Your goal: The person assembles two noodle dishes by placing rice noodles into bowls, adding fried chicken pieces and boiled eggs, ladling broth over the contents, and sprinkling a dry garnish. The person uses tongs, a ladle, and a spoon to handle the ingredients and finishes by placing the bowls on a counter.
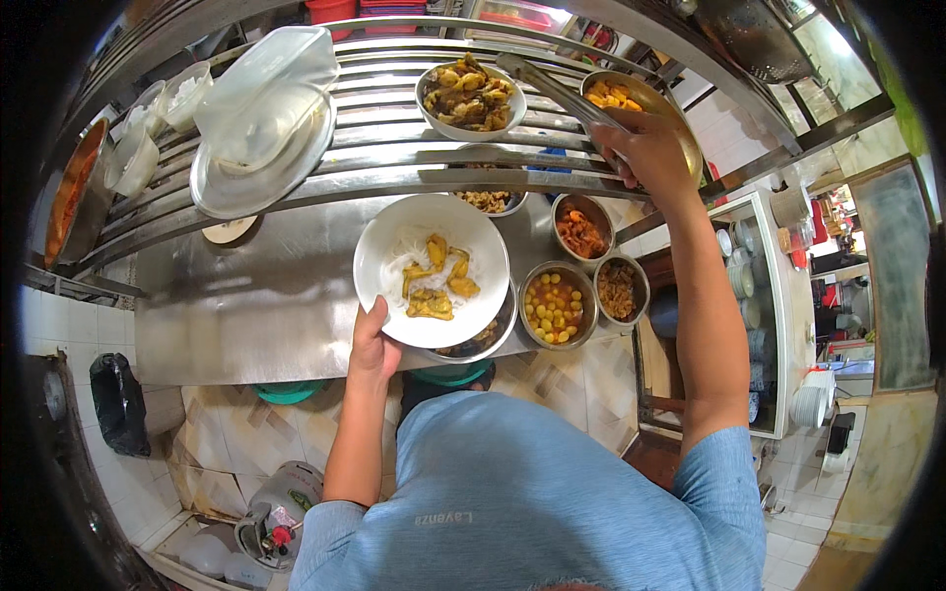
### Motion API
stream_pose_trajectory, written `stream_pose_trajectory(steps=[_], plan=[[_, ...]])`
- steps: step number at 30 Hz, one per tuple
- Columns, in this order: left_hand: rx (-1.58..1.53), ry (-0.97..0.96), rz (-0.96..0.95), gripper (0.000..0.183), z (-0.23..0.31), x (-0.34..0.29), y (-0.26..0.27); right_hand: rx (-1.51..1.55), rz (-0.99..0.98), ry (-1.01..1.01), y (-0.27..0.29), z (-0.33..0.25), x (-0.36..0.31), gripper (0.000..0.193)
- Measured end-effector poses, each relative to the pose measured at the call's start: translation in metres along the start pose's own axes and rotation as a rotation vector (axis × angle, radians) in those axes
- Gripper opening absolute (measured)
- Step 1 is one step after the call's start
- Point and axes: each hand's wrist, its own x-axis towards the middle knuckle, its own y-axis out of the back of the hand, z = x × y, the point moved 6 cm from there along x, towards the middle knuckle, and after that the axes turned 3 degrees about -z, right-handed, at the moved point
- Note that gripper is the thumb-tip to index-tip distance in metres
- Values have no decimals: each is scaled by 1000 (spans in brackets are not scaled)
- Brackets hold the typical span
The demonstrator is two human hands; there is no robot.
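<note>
My left hand (372, 343) grips the near rim of a white bowl (379, 236), held over the front of the steel counter. In it lie white noodles (406, 264) and several yellow cooked pieces (431, 303), possibly meat. My right hand (645, 148) is raised over the slatted metal shelf, closed around metal tongs (557, 91). Their far ends reach the edge of a white bowl (471, 126) heaped with yellow-brown cooked pieces (468, 94); nothing clearly shows between them. Partly behind my right hand is a wide metal bowl (688, 128) with orange-yellow chunks (611, 95).
Below the shelf, metal bowls hold red stew (581, 231), yellow balls in sauce (558, 307) and brown shreds (619, 289). A clear plastic container (271, 79) and a metal lid (207, 187) rest on the shelf's left. A gas cylinder (296, 483) stands at lower left.
</note>
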Motion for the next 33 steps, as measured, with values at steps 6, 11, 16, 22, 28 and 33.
stream_pose_trajectory(steps=[6,11,16,22,28,33], plan=[[44,-29,-10,82,3,-14,8,-257,28,277,-22,-5,47,42],[70,-14,-15,81,6,-22,15,-546,80,346,-33,-7,68,40],[72,-29,-69,76,7,-23,12,-522,209,378,-14,-22,29,50],[29,-5,-39,74,5,-24,14,-228,-2,305,-22,-11,-90,53],[116,127,-110,79,2,-15,21,-462,21,432,-84,17,-181,50],[160,314,-176,80,-7,7,46,-410,3,173,-119,43,-239,51]])
